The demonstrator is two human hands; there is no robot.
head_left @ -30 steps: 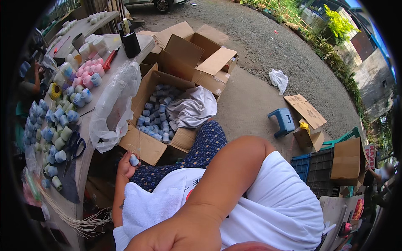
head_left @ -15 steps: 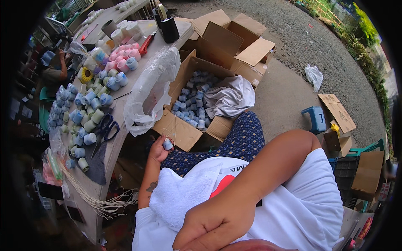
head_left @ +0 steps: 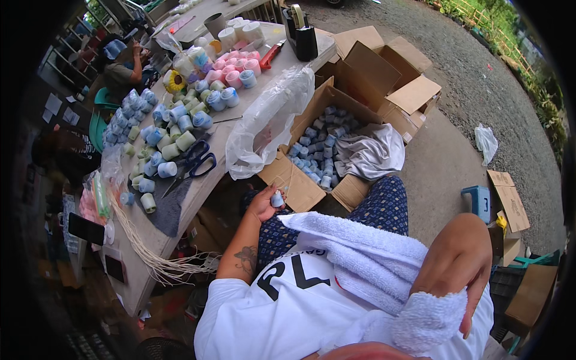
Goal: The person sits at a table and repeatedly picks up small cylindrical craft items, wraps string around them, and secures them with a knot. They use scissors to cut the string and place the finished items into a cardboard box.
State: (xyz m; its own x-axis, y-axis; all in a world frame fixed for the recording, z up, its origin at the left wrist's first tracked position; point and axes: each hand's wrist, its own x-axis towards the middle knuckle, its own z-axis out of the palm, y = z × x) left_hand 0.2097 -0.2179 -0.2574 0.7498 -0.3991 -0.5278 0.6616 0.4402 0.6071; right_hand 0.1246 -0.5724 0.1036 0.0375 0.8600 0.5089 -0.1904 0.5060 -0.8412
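In my left hand [head_left: 264, 204] is a small blue-and-white candle [head_left: 277, 199], pinched by the fingers above my lap; thin pale wick strands show beside it. My right hand [head_left: 449, 270], bent in close at the lower right, grips a white terry towel [head_left: 378, 258] that stretches across my chest. Part of the towel bunches below that hand, and most of its fingers are hidden. Beyond my knees, an open cardboard box [head_left: 303, 191] holds many blue candles [head_left: 324, 150] and a grey satin cloth [head_left: 375, 151].
On the table [head_left: 201, 198] at left are green, blue and pink candles, dark-handled scissors [head_left: 195, 162], a tape dispenser [head_left: 300, 36], a clear plastic bag [head_left: 264, 129] and a bundle of white wicks [head_left: 150, 252]. A blue stool [head_left: 477, 203] stands at right. Another person [head_left: 123, 69] sits far left.
My right hand has moved from the lower middle to the right, drawing the towel across my chest. The view has shifted, and my left hand still holds the candle.
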